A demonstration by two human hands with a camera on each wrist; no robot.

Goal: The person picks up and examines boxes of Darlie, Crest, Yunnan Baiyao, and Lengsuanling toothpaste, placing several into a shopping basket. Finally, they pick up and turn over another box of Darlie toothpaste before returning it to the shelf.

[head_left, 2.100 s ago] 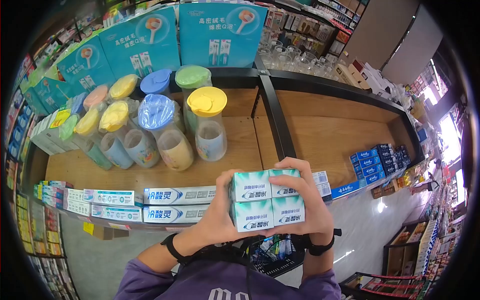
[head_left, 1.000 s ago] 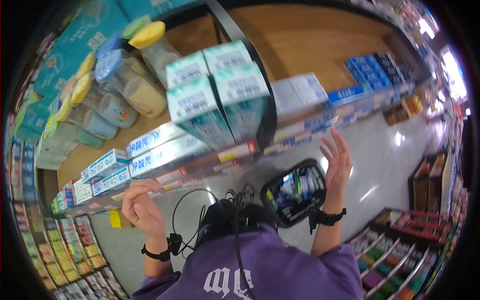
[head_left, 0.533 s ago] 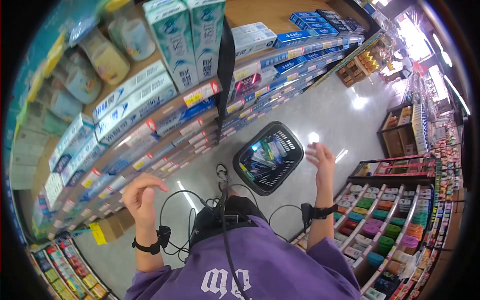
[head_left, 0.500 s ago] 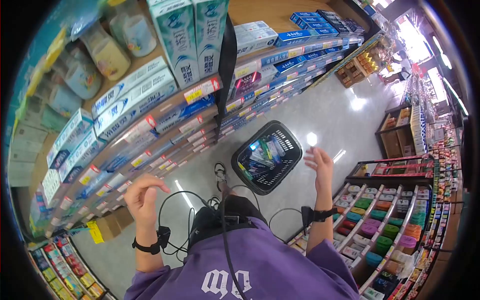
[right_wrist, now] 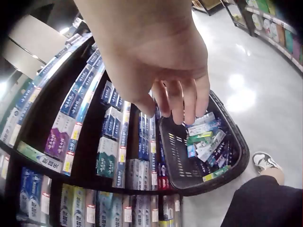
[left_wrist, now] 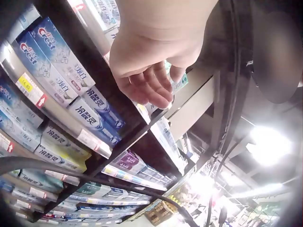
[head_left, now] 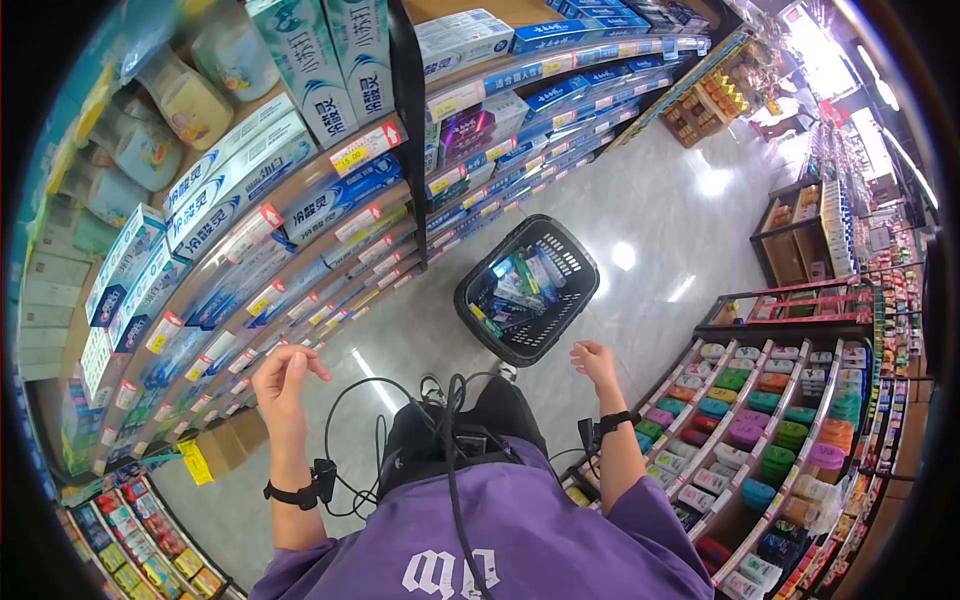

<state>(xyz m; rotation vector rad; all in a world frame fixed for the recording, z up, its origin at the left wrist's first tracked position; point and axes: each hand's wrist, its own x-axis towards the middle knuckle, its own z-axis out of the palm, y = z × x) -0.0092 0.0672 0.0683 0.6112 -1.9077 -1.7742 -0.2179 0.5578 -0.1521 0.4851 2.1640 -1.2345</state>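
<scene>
The left hand (head_left: pixel 284 385) is raised beside the stocked shelves, fingers loosely bent and holding nothing; the left wrist view shows the same hand (left_wrist: pixel 154 61) before toothpaste boxes (left_wrist: pixel 57 56). The right hand (head_left: pixel 597 366) hangs over the floor, empty, just right of a black basket (head_left: pixel 570 300) of small packages. From the right wrist, the relaxed fingers of the hand (right_wrist: pixel 161 66) overlap the view of the basket (right_wrist: pixel 242 158); no grip on it shows. Green-and-white boxes (head_left: pixel 305 75) stand upright on the top shelf.
Plastic jugs (head_left: pixel 185 100) and long white boxes (head_left: pixel 240 185) line the top shelf at left. Cables (head_left: pixel 328 440) loop before the body. A low rack of colourful packs (head_left: pixel 745 430) stands at right, a brown carton (head_left: pixel 235 445) at lower left.
The hands released the green-and-white boxes on the shelf and drew apart. The view swung down toward the basket and floor. Lately the right hand has dropped nearer the body; the left hardly moved.
</scene>
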